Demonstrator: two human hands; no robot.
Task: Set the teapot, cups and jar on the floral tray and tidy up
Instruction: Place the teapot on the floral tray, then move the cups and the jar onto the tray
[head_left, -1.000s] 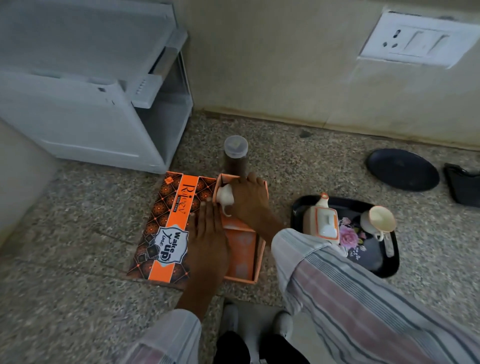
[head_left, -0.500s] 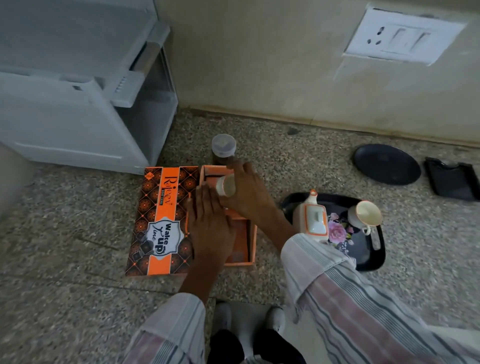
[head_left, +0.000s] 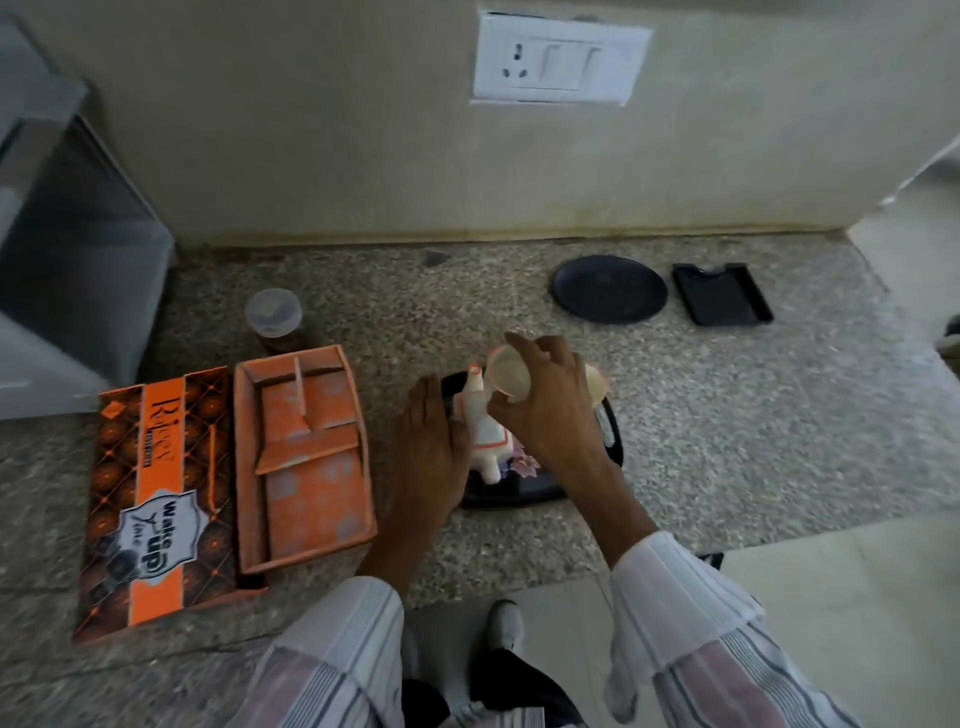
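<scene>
Head view: at centre frame we see the right hand (head_left: 550, 410) with its grip clamped on a cup (head_left: 508, 378), held tilted above the teapot (head_left: 482, 426) on the black tray (head_left: 524, 493). A second cup (head_left: 597, 382) peeks out behind that hand. Our left hand (head_left: 428, 452) lies flat, fingers apart, at the tray's left edge, beside the teapot. The jar (head_left: 274, 321) stands at upper left, behind the open orange box (head_left: 304, 457) and its lid (head_left: 150, 499).

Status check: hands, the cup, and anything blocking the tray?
Right hand grips small white cup above black floral tray. Left hand open by white teapot. Lidded brown jar off tray.
</scene>
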